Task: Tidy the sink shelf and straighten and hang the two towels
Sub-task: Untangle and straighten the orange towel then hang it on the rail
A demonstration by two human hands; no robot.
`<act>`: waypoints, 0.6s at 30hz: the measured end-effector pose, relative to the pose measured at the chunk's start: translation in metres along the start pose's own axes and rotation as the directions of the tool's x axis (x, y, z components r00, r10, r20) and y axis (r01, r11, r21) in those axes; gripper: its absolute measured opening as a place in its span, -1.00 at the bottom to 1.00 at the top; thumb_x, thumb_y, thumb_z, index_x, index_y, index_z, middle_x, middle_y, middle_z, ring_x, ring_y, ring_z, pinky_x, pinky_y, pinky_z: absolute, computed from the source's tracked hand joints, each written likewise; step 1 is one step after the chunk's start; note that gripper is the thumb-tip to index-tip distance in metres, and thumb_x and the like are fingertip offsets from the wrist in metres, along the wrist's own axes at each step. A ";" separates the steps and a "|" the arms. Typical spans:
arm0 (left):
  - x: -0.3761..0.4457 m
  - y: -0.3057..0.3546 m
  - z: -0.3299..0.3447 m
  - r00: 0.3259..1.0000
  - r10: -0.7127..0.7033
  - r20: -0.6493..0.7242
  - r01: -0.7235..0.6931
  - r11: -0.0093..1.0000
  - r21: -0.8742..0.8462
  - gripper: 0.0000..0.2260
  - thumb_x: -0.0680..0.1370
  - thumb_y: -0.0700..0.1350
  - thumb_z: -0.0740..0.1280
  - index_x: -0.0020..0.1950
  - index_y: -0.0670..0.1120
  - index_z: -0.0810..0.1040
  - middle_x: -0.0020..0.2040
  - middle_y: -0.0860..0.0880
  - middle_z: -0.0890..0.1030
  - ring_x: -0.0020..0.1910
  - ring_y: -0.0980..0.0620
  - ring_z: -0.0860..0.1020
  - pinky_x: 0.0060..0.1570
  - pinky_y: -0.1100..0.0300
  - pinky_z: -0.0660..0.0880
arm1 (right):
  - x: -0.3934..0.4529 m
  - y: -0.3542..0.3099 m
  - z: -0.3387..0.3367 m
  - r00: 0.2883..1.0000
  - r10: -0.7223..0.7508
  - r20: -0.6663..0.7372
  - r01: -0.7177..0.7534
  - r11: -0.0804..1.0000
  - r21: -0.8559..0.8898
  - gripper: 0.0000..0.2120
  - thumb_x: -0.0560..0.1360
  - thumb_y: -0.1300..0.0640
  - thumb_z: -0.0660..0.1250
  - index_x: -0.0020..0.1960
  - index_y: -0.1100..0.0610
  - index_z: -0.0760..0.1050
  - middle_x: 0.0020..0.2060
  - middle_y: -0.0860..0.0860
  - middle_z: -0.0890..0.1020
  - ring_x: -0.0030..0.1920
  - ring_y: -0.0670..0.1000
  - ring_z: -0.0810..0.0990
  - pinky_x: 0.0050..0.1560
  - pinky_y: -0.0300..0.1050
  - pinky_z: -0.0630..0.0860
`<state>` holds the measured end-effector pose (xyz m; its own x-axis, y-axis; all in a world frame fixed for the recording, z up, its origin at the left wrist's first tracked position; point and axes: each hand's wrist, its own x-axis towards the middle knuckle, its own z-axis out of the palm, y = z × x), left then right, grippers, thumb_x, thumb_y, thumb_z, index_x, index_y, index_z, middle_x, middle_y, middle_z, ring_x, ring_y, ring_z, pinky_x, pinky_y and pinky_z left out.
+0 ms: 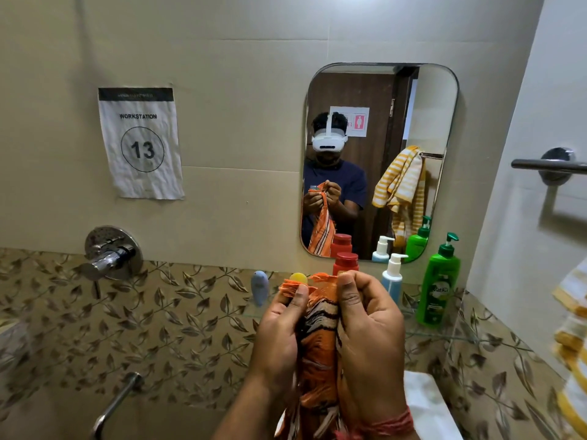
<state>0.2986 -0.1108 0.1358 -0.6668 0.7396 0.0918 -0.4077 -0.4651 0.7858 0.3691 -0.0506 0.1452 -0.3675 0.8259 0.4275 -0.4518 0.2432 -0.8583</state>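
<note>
From the head camera, both hands were raised close together in front of the glass sink shelf (444,335), bunching an orange towel with dark and pale stripes (319,341) between them. The left hand (279,331) had its fingers curled round the towel's left side, the thumb pressed near the frayed orange fringe at the top edge. The right hand (368,331) gripped the right side, fingers curled inward over the cloth, a reddish thread band at its wrist; the rest of the towel hung down between the forearms and out of the bottom of the view. On the shelf behind the hands stood a red-capped bottle (345,263), a white pump bottle with a blue label (392,277) and a green pump bottle (440,287), with a small blue-grey item (259,287) and a yellow round thing (298,277) further left, partly hidden. A yellow-and-white striped towel (571,338) hung at the right edge, below a metal towel bar (549,165). The mirror (438,128) reflected the person holding the orange towel, and a paper sign (139,142) reading "WORKSTATION 13" was stuck to the wall tiles above a chrome tap valve (109,252).
</note>
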 end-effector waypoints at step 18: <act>-0.004 -0.003 0.000 0.992 0.119 0.034 -0.121 0.990 0.067 -0.76 0.61 -0.13 0.23 0.12 -0.14 0.66 0.08 -0.28 0.68 0.06 -0.21 0.69 -0.07 0.08 0.64 | -0.005 0.018 0.011 0.899 -0.438 0.027 0.361 0.704 -0.611 -0.87 0.53 -0.04 0.33 -0.01 -0.01 0.58 -0.19 -0.17 0.64 -0.20 -0.24 0.59 -0.27 -0.41 0.51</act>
<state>0.3025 -0.1119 0.1327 -0.6890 0.6951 0.2050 -0.2817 -0.5175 0.8080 0.3540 -0.0558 0.1313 -0.1542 0.6220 0.7677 0.0458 0.7806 -0.6233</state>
